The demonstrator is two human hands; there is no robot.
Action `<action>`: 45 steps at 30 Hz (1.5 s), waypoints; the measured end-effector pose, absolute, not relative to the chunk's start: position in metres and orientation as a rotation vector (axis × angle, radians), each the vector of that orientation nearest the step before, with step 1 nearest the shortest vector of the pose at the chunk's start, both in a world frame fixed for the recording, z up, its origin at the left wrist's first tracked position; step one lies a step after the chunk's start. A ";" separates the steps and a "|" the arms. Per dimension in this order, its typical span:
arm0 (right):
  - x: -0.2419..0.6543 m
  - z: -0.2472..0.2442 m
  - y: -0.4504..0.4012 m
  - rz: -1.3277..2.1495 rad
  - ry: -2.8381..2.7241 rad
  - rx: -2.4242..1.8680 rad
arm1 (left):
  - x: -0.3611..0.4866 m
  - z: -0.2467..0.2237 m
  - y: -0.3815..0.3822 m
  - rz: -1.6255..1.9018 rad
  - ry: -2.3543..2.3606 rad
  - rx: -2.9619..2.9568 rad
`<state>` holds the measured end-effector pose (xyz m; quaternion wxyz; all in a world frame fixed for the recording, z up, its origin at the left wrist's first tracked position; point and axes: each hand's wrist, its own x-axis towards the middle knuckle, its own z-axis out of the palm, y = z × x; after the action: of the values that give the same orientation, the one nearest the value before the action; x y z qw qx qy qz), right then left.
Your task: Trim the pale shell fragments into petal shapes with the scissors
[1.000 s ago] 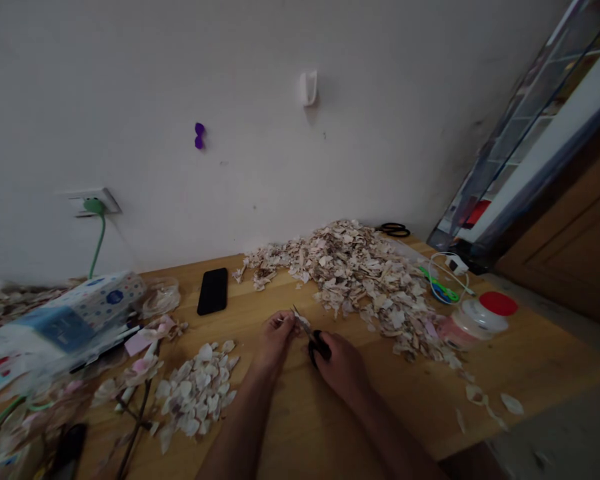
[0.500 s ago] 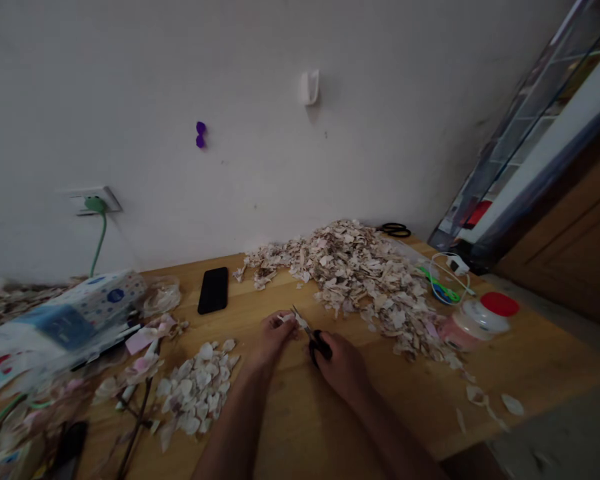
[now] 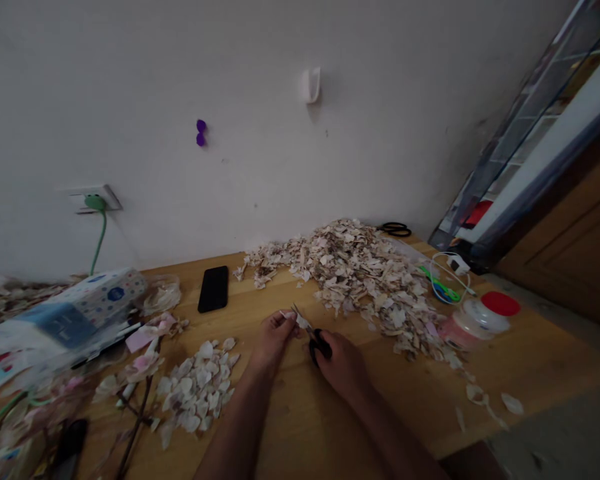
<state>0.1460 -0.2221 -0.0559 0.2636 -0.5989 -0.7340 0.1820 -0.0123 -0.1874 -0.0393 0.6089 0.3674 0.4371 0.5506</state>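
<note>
In from the table's (image 3: 295, 420) back edge, the left hand (image 3: 275, 337) pinches 1 pale flake (image 3: 302, 322), likely light, brittle, best held edgewise; the right hand (image 3: 344, 365) grips scissors (image 3: 323, 342).

Nothing legible here, folks: the blue-and-white pack (image 3: 91, 305) flashes a dark blue mark (image 3: 115, 293), too blurred to read!

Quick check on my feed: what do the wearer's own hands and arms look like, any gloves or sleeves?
The left hand and right hand are ungloved. The left forearm and right forearm are bare, with no sleeve, watch or bracelet visible. It's too dim to rule out rings.
</note>
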 end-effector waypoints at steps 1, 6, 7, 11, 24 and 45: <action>0.146 -0.055 -0.222 0.496 -1.988 -1.626 | -0.014 -0.038 -0.187 1.253 1.040 0.890; 0.145 -0.053 -0.221 0.517 -1.984 -1.653 | -0.020 -0.035 -0.186 1.173 1.085 1.007; 0.145 -0.052 -0.221 0.520 -1.985 -1.649 | -0.020 -0.036 -0.185 1.166 1.078 0.992; 0.146 -0.052 -0.222 0.530 -1.978 -1.650 | -0.019 -0.041 -0.184 1.225 1.011 0.856; 0.145 -0.050 -0.223 0.509 -1.989 -1.632 | -0.024 -0.029 -0.185 1.213 1.153 1.117; 0.146 -0.051 -0.223 0.505 -2.009 -1.669 | -0.032 -0.026 -0.186 1.204 1.250 1.291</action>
<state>0.1456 -0.2226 -0.0515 0.2384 -0.6094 -0.7334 0.1844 -0.0318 -0.1855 -0.0261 0.4700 0.5268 0.5100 0.4914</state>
